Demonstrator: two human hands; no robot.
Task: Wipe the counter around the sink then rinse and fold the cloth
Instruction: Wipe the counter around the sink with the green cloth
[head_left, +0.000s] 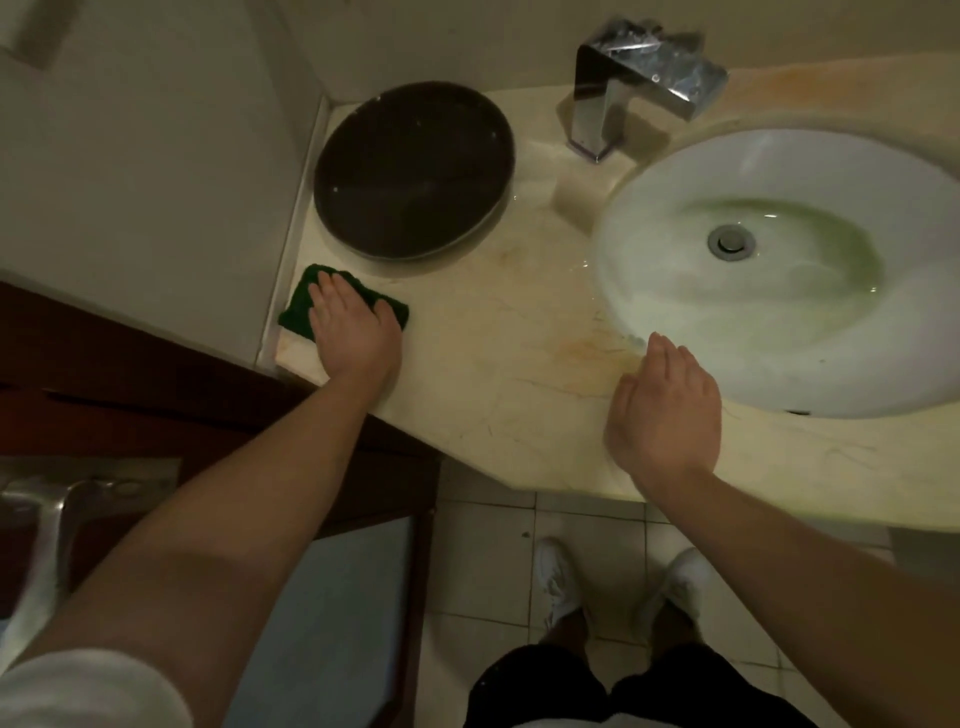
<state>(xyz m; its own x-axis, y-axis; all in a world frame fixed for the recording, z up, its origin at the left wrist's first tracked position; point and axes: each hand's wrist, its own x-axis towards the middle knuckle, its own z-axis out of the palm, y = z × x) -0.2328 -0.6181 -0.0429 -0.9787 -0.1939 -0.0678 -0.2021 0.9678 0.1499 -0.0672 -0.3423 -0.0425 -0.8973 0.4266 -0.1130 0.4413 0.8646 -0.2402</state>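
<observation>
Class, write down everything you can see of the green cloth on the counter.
The green cloth is dark green with a fuzzy, towelling-like surface, gathered into a small, roughly square pad. It lies flat on the beige stone counter at its left end, close to the wall and just in front of the dark round dish, seemingly not touching it. The left hand presses flat on it with straight fingers, hiding its middle; only its left side and right corner show.
</observation>
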